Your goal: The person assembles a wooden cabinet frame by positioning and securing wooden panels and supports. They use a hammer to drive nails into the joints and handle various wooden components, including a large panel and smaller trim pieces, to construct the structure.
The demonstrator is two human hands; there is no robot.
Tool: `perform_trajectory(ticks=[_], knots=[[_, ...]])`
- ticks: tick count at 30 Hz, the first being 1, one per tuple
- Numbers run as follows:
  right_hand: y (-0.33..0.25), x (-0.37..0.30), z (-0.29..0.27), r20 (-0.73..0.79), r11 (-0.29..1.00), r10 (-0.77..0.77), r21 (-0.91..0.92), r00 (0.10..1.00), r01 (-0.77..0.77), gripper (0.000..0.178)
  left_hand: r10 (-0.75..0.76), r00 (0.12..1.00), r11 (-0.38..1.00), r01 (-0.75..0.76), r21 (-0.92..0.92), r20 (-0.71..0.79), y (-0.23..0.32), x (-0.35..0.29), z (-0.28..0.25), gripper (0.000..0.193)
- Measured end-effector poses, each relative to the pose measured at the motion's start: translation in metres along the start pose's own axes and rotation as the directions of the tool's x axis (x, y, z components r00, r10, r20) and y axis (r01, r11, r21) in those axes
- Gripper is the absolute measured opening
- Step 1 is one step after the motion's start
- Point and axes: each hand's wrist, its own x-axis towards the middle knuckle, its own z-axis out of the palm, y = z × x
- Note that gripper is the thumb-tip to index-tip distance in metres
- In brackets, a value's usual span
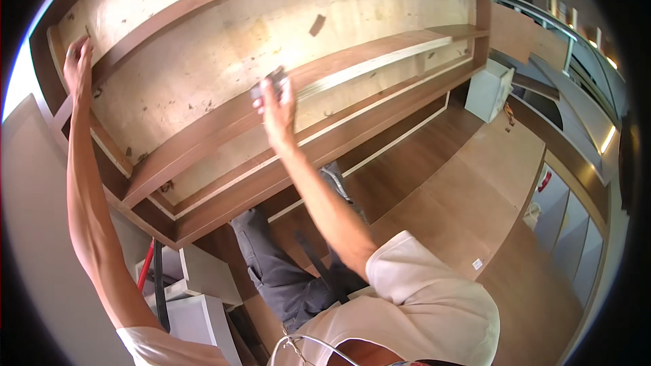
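One dark block [273, 76] gripped in the right hand [277, 105]!

We see it small, dark and squarish, over the middle board [224, 118] of the brown cabinet frame [224, 213], between the frame's left and right edges. Blur hides its outline; we can't tell whether it touches the wood. The left hand [79, 57] has its fingers drawn narrow at the left edge; we can't tell whether they hold anything. Two hands, one block, one pale box [485, 91] by the lower right corner.
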Motion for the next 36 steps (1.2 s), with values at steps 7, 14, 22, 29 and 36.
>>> perform_trajectory(ticks=[7,14,22,29,36], knots=[[0.038,-0.156,0.101,0.629,0.968,-0.129,-0.089,0.767,0.236,0.050,0.007,1.000,0.968,-0.006,-0.249,0.001,0.127,-0.120,-0.070,0.042],[0.020,-0.189,0.006,0.582,0.925,-0.058,-0.276,0.811,0.263,0.026,-0.104,0.994,0.947,0.092,-0.308,-0.021,0.117,-0.274,-0.130,0.032],[0.066,-0.115,-0.332,0.271,0.495,0.003,-0.837,0.963,0.234,0.019,-0.446,0.758,0.826,0.553,-0.108,0.476,0.019,-0.524,-0.095,0.025],[0.055,-0.102,-0.492,-0.051,0.855,0.142,-0.497,0.989,-0.148,0.010,-0.573,0.676,0.694,0.701,-0.165,0.464,0.131,-0.632,-0.069,0.042],[0.016,-0.107,-0.458,0.238,0.944,0.194,-0.308,0.952,-0.116,0.022,-0.457,0.780,0.809,0.564,-0.164,0.428,0.228,-0.649,-0.048,0.041]])
